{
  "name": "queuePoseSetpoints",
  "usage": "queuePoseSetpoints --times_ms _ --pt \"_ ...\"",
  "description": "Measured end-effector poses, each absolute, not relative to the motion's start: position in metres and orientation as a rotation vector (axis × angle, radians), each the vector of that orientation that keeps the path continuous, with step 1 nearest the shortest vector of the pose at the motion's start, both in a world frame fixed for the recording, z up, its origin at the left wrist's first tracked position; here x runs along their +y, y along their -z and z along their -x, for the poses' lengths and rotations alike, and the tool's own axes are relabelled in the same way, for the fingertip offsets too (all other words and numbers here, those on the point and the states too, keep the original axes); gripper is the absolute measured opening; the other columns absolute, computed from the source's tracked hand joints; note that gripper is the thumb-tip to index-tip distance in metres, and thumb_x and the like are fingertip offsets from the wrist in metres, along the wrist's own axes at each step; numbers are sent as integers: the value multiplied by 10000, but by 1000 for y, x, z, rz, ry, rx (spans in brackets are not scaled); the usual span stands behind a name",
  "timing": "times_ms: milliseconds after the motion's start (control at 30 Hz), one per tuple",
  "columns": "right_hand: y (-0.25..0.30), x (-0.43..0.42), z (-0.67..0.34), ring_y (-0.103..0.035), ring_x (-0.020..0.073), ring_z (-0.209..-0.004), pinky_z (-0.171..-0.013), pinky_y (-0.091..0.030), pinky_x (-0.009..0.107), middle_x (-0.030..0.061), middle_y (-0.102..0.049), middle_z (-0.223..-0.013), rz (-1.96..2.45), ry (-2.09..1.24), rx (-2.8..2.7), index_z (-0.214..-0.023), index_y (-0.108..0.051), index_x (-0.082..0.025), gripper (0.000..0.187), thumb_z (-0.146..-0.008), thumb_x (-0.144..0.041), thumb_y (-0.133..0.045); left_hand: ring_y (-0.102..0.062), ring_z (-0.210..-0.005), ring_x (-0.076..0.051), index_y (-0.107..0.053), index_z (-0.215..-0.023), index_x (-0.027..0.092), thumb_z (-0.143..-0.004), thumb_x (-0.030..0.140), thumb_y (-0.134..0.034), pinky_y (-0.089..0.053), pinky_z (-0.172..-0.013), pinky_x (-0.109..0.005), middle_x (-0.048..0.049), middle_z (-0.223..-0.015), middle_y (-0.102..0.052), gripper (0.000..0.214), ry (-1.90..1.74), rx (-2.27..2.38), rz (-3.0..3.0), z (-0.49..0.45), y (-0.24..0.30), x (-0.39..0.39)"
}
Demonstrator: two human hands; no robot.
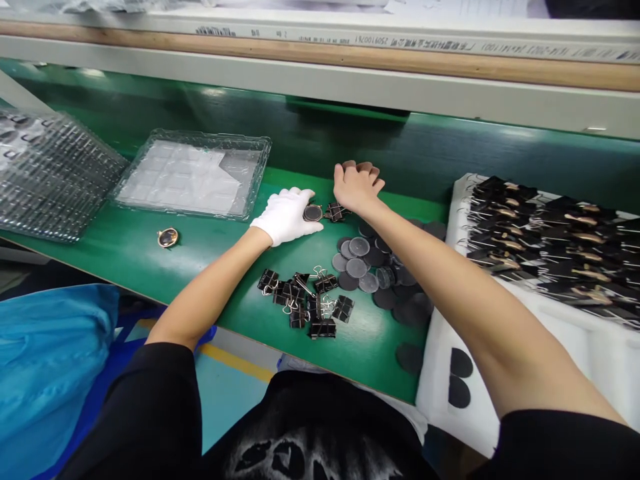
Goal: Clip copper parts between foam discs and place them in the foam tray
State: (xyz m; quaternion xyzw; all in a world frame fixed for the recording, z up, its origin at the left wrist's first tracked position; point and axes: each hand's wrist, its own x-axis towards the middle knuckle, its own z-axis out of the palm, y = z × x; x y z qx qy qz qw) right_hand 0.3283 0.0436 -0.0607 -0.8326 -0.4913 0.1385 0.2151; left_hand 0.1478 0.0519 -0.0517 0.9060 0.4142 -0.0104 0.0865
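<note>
My left hand, in a white glove, has its thumb and fingers closed around a small round dark piece with a gold-coloured rim. A black binder clip is just to the right of that piece, close below my bare right hand. The fingers of my right hand are bent and apart near the green back panel, with nothing visible in them. Nearer to me on the green table lie several black binder clips. Clear and black discs are heaped under my right forearm.
A similar gold-rimmed round piece lies at the left. Behind it is a clear plastic tray, beside a tall stack of clear trays. At the right, a white foam tray holds rows of black clips. A shelf edge crosses above.
</note>
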Motion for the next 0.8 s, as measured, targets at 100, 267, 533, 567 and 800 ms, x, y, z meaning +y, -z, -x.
queuePoseSetpoints --times_ms 100,267,533,567,800 --pt "76 51 -334 -340 402 -1465 -1149 -241 678 216 -464 -1494 2278 -341 -1386 -1381 -572 -201 432 -1109 -407 -306 -587 -1220 -375 -642 -1361 238 -909 634 -645 -452 -1000 -458 -131 -1293 -640 601 26 1233 -2723 -152 55 51" --pt "85 53 -343 -340 385 -1477 -1156 -252 641 208 -456 -1499 2365 -363 -1339 -1397 -578 -193 427 -1116 -369 -309 -615 -1181 -378 -639 -1345 183 -949 597 -630 -469 -967 -448 -152 -1265 -636 573 78 1201 -2747 -153 57 53" --pt "103 56 -353 -291 402 -1491 -1153 -215 694 189 -406 -1525 2342 -316 -1356 -1395 -570 -213 420 -1107 -380 -313 -590 -1294 -360 -568 -1425 186 -968 539 -652 -457 -1059 -434 -142 -1381 -591 583 55 1084 -2683 -162 59 56" --pt "103 56 -353 -277 406 -1498 -1153 -214 697 186 -394 -1535 2342 -321 -1358 -1404 -562 -217 417 -1106 -378 -318 -576 -1316 -366 -550 -1443 184 -973 534 -650 -449 -1078 -444 -145 -1401 -579 594 57 1075 -2677 -165 59 56" --pt "94 51 -350 -216 409 -1515 -1154 -200 676 200 -350 -1577 2364 -327 -1360 -1416 -533 -230 420 -1104 -353 -279 -544 -1353 -392 -466 -1505 174 -964 478 -664 -435 -1115 -495 -149 -1417 -560 651 -20 1062 -2637 -177 62 54"
